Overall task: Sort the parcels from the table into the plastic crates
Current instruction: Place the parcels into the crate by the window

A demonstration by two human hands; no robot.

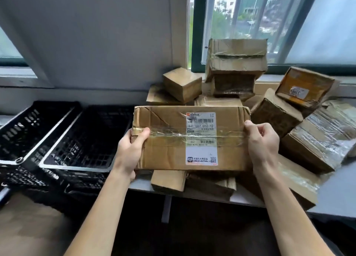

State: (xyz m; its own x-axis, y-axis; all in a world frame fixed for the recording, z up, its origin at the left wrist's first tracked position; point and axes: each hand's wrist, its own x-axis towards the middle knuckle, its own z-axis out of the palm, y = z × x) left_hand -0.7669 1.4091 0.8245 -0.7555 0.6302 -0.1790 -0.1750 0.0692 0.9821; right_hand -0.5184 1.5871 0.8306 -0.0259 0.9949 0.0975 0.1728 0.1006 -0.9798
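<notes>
While both hands grip it, the parcel (pixel 190 138) is lifted above the table (pixel 142 185), flat side to the camera, with a white label (pixel 201 138) and clear tape across it. The left hand (pixel 131 149) closes on the left short edge, thumb on the front, other fingers hidden behind. The right hand (pixel 263 140) closes on the right short edge, thumb at the upper corner. The left edge of the parcel is just beside the near crate (pixel 86 138), which is open on top and seems to have nothing inside; a second crate (pixel 32 128) stands touching it further left, also black. Behind and to the right, the pile (pixel 269 101) of other boxes is close to the parcel, and some boxes stick out over the table's front edge below it. Under the table the space is dark. At the back are a grey wall (pixel 96 34) and a window (pixel 250 14), with buildings outside.
</notes>
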